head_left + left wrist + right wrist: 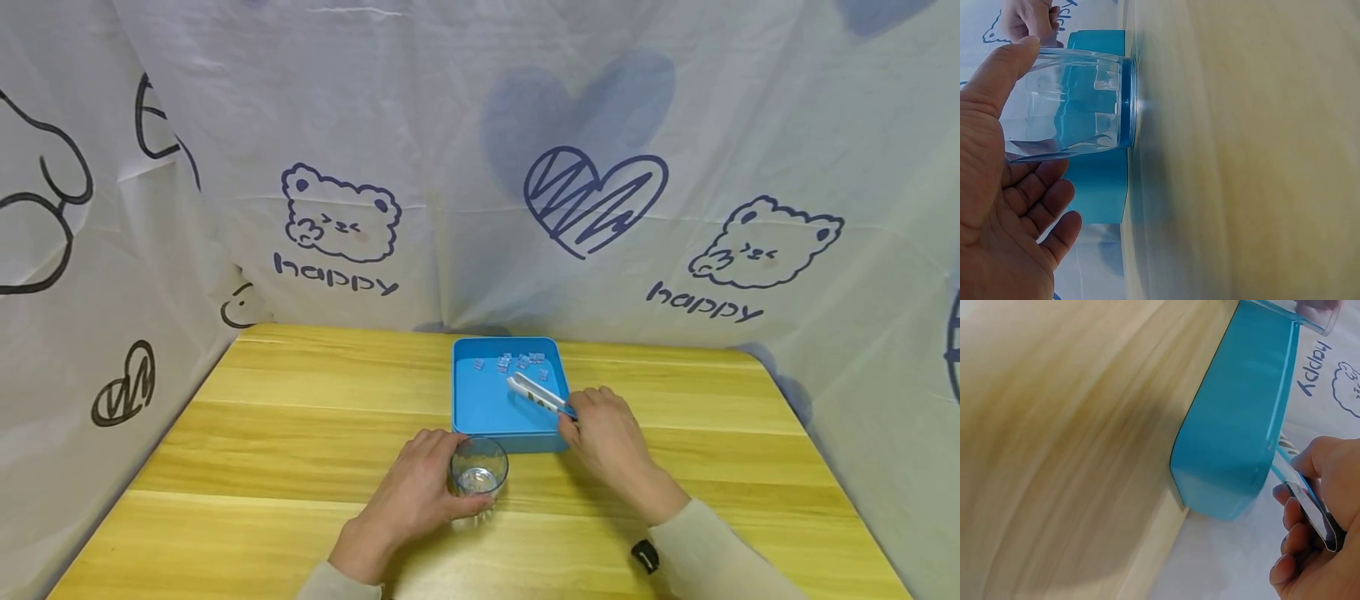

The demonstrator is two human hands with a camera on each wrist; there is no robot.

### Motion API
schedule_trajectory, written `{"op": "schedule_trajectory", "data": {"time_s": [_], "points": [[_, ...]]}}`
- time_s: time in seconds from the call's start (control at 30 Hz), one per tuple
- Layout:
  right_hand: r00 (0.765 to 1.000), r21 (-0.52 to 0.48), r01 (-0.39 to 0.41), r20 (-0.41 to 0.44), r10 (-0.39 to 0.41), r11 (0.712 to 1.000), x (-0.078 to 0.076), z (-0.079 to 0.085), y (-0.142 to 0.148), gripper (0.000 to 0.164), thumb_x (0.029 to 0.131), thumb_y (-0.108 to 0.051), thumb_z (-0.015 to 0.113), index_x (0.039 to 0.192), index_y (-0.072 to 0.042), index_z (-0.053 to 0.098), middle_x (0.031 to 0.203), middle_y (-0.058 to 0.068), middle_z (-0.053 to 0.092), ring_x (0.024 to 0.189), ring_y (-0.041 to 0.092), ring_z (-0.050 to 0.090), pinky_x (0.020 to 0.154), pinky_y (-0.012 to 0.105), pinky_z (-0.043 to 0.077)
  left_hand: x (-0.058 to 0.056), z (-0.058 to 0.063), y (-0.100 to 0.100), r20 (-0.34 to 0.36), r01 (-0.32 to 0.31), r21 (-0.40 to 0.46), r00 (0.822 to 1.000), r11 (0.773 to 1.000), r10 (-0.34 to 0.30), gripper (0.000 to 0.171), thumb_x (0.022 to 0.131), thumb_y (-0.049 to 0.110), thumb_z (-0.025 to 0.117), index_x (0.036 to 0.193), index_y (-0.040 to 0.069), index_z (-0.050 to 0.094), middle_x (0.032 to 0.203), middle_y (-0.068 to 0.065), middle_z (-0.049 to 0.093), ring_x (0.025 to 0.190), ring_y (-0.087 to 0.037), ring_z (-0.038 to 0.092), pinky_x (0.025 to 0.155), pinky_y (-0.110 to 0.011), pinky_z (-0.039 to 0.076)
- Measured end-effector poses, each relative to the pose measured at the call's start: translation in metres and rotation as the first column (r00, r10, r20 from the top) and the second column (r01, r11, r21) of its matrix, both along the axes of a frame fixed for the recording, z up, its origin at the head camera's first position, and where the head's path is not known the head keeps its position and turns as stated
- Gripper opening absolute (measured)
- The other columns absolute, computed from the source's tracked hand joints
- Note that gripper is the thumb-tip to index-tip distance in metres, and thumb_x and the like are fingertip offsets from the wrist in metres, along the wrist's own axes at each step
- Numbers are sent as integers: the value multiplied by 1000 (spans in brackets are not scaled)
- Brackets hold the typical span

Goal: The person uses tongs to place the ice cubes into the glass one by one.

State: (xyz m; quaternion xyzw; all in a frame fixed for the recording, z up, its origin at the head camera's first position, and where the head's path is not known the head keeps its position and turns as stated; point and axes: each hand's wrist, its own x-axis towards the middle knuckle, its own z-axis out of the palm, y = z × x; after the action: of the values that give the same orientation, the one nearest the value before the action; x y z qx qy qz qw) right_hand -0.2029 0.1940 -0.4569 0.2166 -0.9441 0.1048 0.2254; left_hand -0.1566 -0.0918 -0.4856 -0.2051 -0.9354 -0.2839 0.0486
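Note:
My left hand [418,483] holds a clear drinking glass [480,477] upright on the table, thumb on the near side and fingers round the far left. In the left wrist view, the thumb lies along the glass [1085,81] while the lower fingers curl loosely below it. A pair of small tongs [536,395] with white tips and a blue part is gripped in my right hand [609,437]. The tips hang over the blue square box [480,412], where several small clear cubes [504,364] lie towards the back. The box stands just behind the glass.
The wood-grain table [300,408] runs back to a white printed cloth [450,242] that hangs behind it and at both sides. A small black object [645,556] is beside the right sleeve [712,550], near the wrist.

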Motion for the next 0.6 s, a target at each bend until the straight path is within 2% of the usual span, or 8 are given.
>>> {"op": "schedule_trajectory", "data": {"time_s": [0.33,0.47,0.6], "points": [[996,-56,-71,-60,68,996,22,7,11,12,92,-11,76,93,-1,71,80,7,66,71,19,49,66,33,45,0,1,0,2,1,-6,1000,1000,-1,80,75,57,91,134,10,64,123,-1,67,113,-20,57,106,-46,49],[988,-65,-126,-98,119,990,31,10,12,12,91,-12,77,94,-2,72,82,6,69,72,15,51,65,30,45,0,0,0,12,-3,-6,1000,1000,4,80,76,59,90,134,11,64,122,0,67,113,-19,57,107,-45,48],[977,-73,-185,-125,175,980,39,12,12,12,89,-14,78,93,-5,71,81,-1,66,73,11,47,63,25,42,0,0,-1,7,-3,-12,1000,1000,3,80,76,59,90,133,11,64,121,0,67,113,-19,57,107,-45,48]]}}
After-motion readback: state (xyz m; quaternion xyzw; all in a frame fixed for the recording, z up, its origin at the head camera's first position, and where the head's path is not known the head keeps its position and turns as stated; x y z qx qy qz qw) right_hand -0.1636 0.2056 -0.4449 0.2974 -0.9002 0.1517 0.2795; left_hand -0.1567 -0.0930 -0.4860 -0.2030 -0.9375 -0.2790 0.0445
